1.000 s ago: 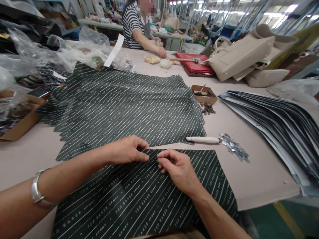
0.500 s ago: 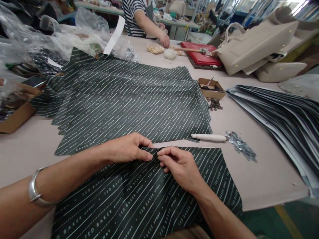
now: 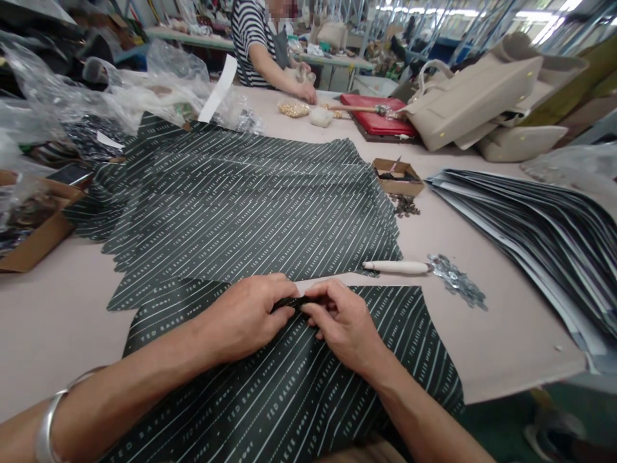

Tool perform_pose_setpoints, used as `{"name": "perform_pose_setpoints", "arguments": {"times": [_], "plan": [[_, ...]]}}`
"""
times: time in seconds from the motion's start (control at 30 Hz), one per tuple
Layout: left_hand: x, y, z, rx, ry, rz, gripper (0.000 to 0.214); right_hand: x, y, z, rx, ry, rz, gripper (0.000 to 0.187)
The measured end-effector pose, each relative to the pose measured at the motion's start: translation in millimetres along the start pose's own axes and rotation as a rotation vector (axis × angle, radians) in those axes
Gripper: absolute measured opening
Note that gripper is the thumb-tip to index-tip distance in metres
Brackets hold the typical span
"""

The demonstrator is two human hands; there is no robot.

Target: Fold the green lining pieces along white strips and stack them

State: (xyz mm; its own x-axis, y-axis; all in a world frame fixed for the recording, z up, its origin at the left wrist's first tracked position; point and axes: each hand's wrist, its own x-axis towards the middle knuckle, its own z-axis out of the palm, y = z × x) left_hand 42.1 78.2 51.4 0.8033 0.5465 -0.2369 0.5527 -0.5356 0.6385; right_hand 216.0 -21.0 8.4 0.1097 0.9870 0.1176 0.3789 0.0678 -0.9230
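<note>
A dark green sheet with white dashed stripes and lettering (image 3: 289, 392) lies in front of me on the pinkish table (image 3: 486, 334). My left hand (image 3: 245, 315) and my right hand (image 3: 342, 321) meet at the middle of its far edge. Both pinch that edge with closed fingers, fingertips almost touching. Whether anything small sits between the fingers is hidden. A silver bracelet (image 3: 45, 427) is on my left wrist.
More striped sheets (image 3: 250, 199) are fanned out beyond my hands. A white-handled tool (image 3: 398, 266) and a heap of small metal pieces (image 3: 457, 281) lie to the right, then a stack of dark sheets (image 3: 544, 231). A small cardboard box (image 3: 398, 177), beige handbags (image 3: 472, 96) and a co-worker in stripes (image 3: 253, 38) are farther back.
My hands have drawn closer together on the sheet's far edge, and the left hand now covers more of the fold. The co-worker's hand has shifted slightly.
</note>
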Motion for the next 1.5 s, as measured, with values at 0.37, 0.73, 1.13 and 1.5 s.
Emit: {"name": "perform_pose_setpoints", "arguments": {"times": [0.37,0.73,1.13,1.5], "plan": [[-20.6,1.3,21.1,0.369,0.313,0.32,0.023,-13.5,-1.5,-11.7,-0.288,-0.033,-0.334,0.009],[-30.6,9.8,22.9,0.395,0.459,0.491,0.018,-32.8,-8.1,-11.5,-0.456,0.106,-0.516,0.007],[-57.0,22.4,17.4,0.515,0.453,0.681,0.031,-49.2,-19.2,-25.5,-0.548,0.126,-0.688,0.013],[-42.8,22.7,28.9,0.313,0.463,0.454,0.017,-39.2,-12.4,-22.4,-0.413,0.037,-0.49,0.01]]}}
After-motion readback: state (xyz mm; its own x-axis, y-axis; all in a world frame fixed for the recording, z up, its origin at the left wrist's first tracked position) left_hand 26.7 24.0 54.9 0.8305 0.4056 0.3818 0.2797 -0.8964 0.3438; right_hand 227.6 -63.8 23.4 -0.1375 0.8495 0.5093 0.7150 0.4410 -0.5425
